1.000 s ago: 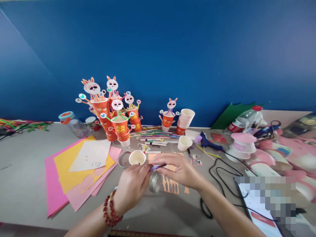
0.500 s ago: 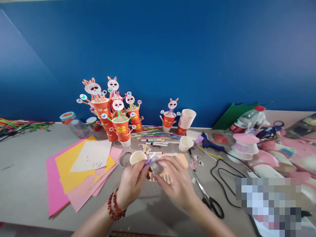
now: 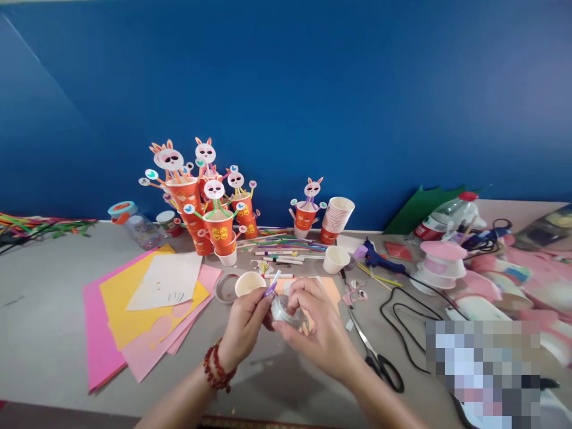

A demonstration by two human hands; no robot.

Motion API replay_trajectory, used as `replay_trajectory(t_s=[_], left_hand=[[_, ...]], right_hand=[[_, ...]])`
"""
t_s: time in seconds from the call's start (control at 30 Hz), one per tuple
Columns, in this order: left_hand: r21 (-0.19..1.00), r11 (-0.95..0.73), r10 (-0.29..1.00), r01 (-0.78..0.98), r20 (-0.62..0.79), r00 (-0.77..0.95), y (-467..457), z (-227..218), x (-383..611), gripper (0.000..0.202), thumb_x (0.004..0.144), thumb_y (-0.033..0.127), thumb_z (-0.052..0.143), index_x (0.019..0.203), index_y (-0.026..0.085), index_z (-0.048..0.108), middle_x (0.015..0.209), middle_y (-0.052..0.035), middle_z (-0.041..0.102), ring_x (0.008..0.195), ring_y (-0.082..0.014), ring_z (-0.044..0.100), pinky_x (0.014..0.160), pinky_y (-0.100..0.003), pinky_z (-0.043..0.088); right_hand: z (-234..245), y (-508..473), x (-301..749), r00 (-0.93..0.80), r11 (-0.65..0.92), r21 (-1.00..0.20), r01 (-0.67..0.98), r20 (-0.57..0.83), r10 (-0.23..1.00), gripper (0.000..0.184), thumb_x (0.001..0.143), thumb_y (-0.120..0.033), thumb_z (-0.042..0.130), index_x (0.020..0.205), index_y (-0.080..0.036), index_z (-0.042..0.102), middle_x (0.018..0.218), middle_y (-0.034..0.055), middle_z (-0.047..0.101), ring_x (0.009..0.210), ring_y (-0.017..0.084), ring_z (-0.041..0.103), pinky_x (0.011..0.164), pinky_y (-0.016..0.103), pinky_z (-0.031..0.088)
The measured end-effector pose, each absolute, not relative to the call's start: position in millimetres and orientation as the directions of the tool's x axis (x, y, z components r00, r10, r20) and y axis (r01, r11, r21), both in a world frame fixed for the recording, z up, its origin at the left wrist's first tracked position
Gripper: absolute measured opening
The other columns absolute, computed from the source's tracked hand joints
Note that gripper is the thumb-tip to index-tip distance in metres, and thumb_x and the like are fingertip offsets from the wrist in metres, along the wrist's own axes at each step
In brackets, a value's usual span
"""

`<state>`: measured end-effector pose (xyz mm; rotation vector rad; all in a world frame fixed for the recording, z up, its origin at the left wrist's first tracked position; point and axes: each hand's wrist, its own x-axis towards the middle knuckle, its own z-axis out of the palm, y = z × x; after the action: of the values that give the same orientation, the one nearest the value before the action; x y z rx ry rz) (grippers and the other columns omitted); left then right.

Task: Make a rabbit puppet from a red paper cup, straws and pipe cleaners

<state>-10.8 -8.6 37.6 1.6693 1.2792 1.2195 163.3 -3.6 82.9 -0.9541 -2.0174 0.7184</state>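
My left hand [image 3: 243,325], with a red bead bracelet on the wrist, pinches a purple straw piece [image 3: 271,284] that sticks up and to the right. My right hand [image 3: 315,326] is wrapped round a small roll of clear tape [image 3: 282,310] lifted off the grey table [image 3: 44,316]. The two hands touch over an orange paper sheet [image 3: 331,288]. A white paper cup [image 3: 249,283] and a larger tape ring [image 3: 224,288] lie just beyond my left hand.
Pink and yellow paper sheets [image 3: 134,304] lie at left. Orange rabbit cups [image 3: 210,208] and a cup stack [image 3: 337,217] stand at the back by the blue wall. Scissors [image 3: 378,360], a blue glue gun [image 3: 378,258] with black cable, markers [image 3: 281,255] and pink craft pieces [image 3: 491,280] crowd the right.
My right hand picked the tape roll up off the table and brought it to my left hand. The straw piece swung from lying level to pointing upward. The scissors came into view.
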Motion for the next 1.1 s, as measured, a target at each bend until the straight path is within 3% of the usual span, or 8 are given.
replay_trajectory(t_s=[0.27, 0.47, 0.77, 0.93, 1.1], left_hand=[[0.884, -0.293, 0.955, 0.364, 0.285, 0.076, -9.8, 36.3, -7.1, 0.030, 0.099, 0.028, 0.040, 0.080, 0.017, 0.061, 0.052, 0.0042, 0.052, 0.047, -0.0104, 0.049, 0.052, -0.020, 0.040], [0.692, -0.410, 0.887, 0.594, 0.455, 0.082, -9.3, 22.5, -13.1, 0.021, 0.097, 0.022, 0.043, 0.102, 0.017, 0.063, 0.080, -0.0052, 0.071, 0.072, -0.0170, 0.066, 0.066, -0.024, 0.048], [0.577, -0.470, 0.840, 0.668, 0.525, 0.137, -8.3, 16.0, -13.3, 0.023, 0.097, 0.020, 0.042, 0.111, 0.016, 0.060, 0.093, -0.0103, 0.075, 0.079, -0.0200, 0.070, 0.070, -0.028, 0.053], [0.569, -0.442, 0.845, 0.694, 0.524, 0.109, -6.4, 17.2, -16.1, 0.024, 0.098, 0.021, 0.039, 0.110, 0.016, 0.059, 0.096, -0.0106, 0.075, 0.081, -0.0208, 0.070, 0.070, -0.030, 0.052], [0.697, -0.333, 0.916, 0.635, 0.399, 0.041, -7.4, 23.7, -16.8, 0.023, 0.098, 0.024, 0.037, 0.102, 0.018, 0.059, 0.077, -0.0036, 0.070, 0.068, -0.0177, 0.064, 0.064, -0.027, 0.048]], right_hand=[[78.0, -4.2, 162.7, -0.436, 0.483, -0.803, 0.349, 0.317, 0.842, 0.030, 0.086, -0.021, 0.060, 0.071, -0.022, 0.034, 0.077, -0.0009, 0.043, 0.073, 0.018, 0.046, 0.064, 0.029, 0.036], [79.2, -8.2, 161.0, -0.417, 0.485, -0.810, 0.328, 0.337, 0.844, 0.032, 0.085, -0.024, 0.064, 0.069, -0.022, 0.035, 0.075, -0.0014, 0.043, 0.072, 0.017, 0.045, 0.063, 0.029, 0.034], [88.4, -22.1, 155.5, -0.378, 0.566, -0.737, 0.369, 0.437, 0.816, 0.032, 0.085, -0.022, 0.063, 0.069, -0.021, 0.035, 0.073, -0.0010, 0.044, 0.073, 0.017, 0.047, 0.063, 0.029, 0.034], [87.7, -23.3, 155.2, -0.378, 0.593, -0.674, 0.440, 0.460, 0.804, 0.031, 0.087, -0.024, 0.061, 0.070, -0.022, 0.036, 0.073, -0.0004, 0.046, 0.073, 0.019, 0.047, 0.064, 0.031, 0.035], [75.6, -16.3, 156.6, -0.359, 0.497, -0.770, 0.400, 0.367, 0.858, 0.028, 0.087, -0.024, 0.059, 0.071, -0.022, 0.036, 0.079, 0.0006, 0.047, 0.077, 0.019, 0.048, 0.068, 0.031, 0.039]])
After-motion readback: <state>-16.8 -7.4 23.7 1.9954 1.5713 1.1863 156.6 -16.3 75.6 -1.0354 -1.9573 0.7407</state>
